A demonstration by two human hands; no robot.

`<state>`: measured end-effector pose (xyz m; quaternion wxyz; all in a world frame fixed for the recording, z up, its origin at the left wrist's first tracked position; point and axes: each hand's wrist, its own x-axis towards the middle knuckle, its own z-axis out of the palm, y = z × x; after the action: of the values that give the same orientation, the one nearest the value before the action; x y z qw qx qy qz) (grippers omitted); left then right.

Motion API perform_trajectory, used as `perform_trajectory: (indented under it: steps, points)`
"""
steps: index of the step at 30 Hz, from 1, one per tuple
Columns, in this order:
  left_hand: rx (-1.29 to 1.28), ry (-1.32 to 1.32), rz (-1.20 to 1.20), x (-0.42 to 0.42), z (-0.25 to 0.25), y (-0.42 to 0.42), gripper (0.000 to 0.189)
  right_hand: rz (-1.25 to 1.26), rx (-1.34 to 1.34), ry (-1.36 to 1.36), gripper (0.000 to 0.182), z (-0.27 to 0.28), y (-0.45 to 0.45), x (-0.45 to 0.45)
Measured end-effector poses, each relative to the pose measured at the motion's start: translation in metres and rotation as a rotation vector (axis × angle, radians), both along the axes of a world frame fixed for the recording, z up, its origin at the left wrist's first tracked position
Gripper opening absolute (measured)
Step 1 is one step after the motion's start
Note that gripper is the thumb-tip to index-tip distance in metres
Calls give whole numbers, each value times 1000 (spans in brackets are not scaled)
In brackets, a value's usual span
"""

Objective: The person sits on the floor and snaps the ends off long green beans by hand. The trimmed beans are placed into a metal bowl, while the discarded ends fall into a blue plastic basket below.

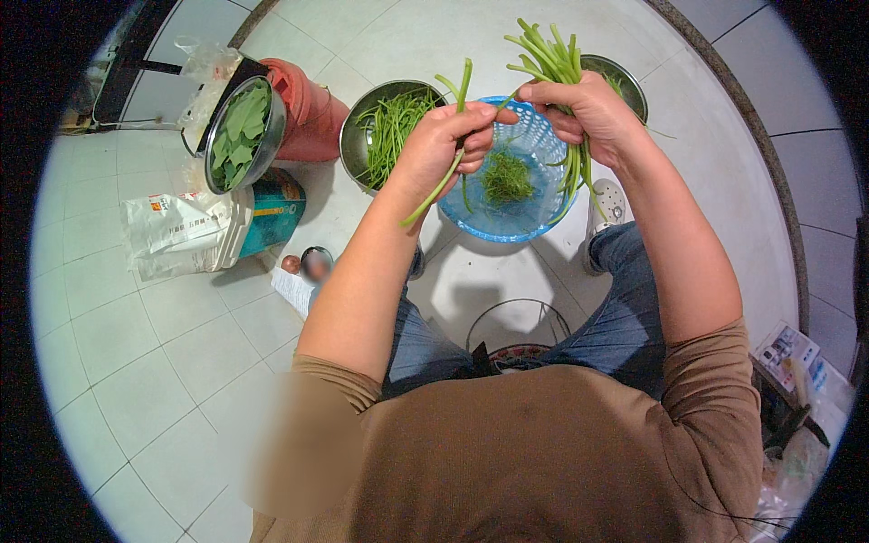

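My left hand (453,139) holds a few green stems (434,195), their ends poking out above and below the fingers. In my right hand (577,112) is a thick bunch of green leaf stalks (553,58), with thinner ends hanging below the palm. A thin strand stretches between the fingertips of both hands. Beneath them stands a blue plastic basket (499,237) with a small heap of thin green peelings (507,178) inside. Beside it, a steel bowl (353,139) contains many thin green stems (397,129), partly hidden by my left hand.
Another steel bowl (639,88) sits behind my right hand. At left, a bowl of green leaves (241,132) rests by a red bucket (309,115), above a white bag (176,227) and a teal box (275,214). A wire ring (519,301) lies between my legs.
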<state>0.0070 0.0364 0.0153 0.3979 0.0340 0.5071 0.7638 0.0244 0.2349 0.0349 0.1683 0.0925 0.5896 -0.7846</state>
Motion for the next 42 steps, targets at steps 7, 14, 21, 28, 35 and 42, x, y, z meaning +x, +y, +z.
perform_trajectory:
  steps: [7, 14, 21, 28, 35, 42]
  points:
    - [-27, 34, 20, 3, 1, 6, 25, -11, -150, -71, 14, -6, 0, -3]
    - [-108, 241, 96, 3, -4, 9, 22, 14, -258, -107, 14, -12, -5, -1]
    - [196, 49, 195, -6, -15, 1, 21, 105, -138, -84, 17, -6, -8, 5]
    - [238, -185, 490, -24, -42, -25, 13, 205, -285, 118, 19, 18, 20, 6]
    - [-31, -183, 852, -37, -62, -51, 15, 95, -405, 268, 23, 28, 53, 5]
    - [-211, -199, 1113, -42, -66, -71, 17, -15, -254, 359, 21, 27, 76, 2]
